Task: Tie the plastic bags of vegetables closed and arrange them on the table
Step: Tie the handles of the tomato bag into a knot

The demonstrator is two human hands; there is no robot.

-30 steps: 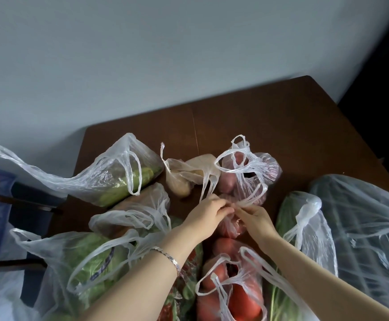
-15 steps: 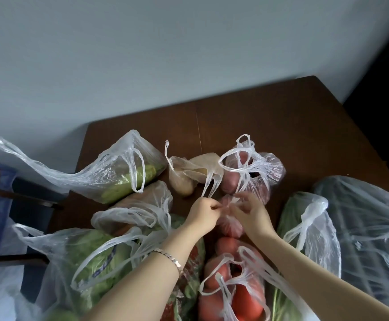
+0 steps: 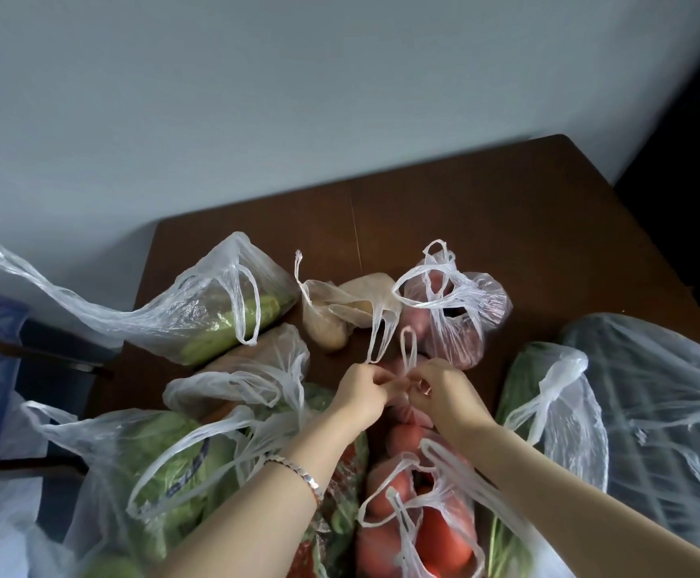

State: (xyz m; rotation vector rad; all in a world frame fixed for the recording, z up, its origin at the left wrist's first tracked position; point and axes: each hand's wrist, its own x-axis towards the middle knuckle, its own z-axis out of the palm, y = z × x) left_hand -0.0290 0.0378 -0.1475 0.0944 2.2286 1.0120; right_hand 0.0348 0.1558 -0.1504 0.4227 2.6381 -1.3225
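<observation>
Table [image 3: 485, 244], L hand [image 3: 360, 394], R hand [image 3: 444, 395] pinch veg bag [image 3: 406, 413]

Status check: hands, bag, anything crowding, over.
Left hand and right hand both pinching the handles of the small pink-filled bag, one loop standing up. Tomato bag crowds its near side, untied.
</observation>
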